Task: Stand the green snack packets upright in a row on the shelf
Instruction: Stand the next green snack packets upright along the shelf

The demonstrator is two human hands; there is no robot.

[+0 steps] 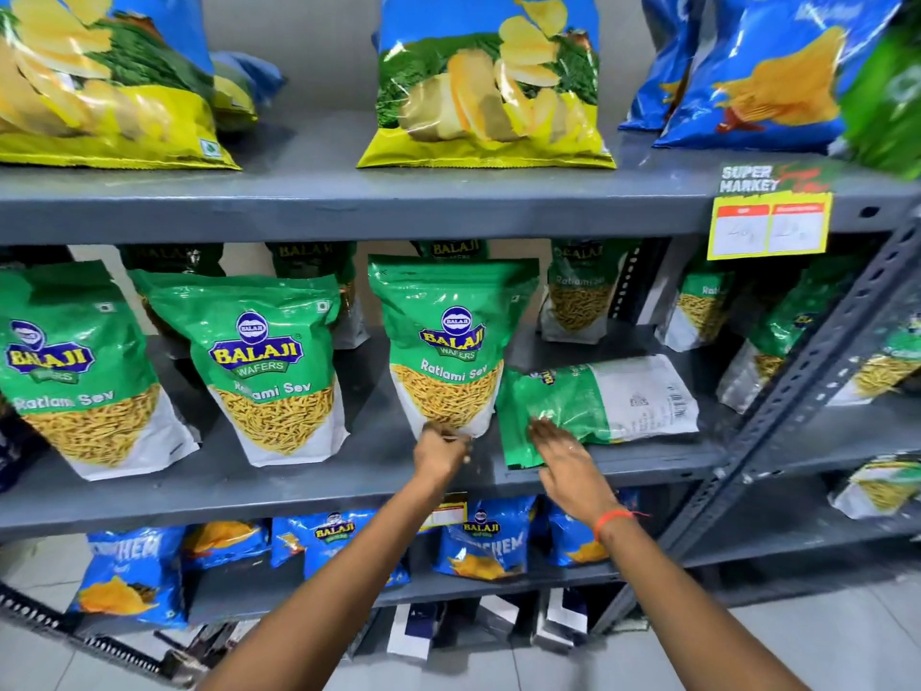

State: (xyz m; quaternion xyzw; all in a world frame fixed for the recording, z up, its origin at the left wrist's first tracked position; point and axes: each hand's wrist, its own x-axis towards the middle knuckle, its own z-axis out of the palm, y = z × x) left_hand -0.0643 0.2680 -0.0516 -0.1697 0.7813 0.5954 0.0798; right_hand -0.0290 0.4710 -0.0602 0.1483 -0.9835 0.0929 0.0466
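Three green Ratlami Sev packets stand upright along the front of the grey middle shelf point(309, 483): one at the far left point(75, 371), one next to it point(269, 366), and a third in the middle point(451, 341). My left hand point(441, 451) pinches the bottom edge of that third packet. To its right a fourth green packet point(598, 401) lies flat on its face, back label up. My right hand point(563, 453) rests with spread fingers on that flat packet's near end. More green packets point(578, 291) stand behind, deeper in the shelf.
Yellow-and-blue chip bags point(486, 82) fill the shelf above. Blue packets point(481, 538) sit on the shelf below. A yellow price tag point(770, 224) hangs from the upper shelf edge. A slanted grey metal upright point(807, 371) bounds the shelf at the right, with more green packets beyond.
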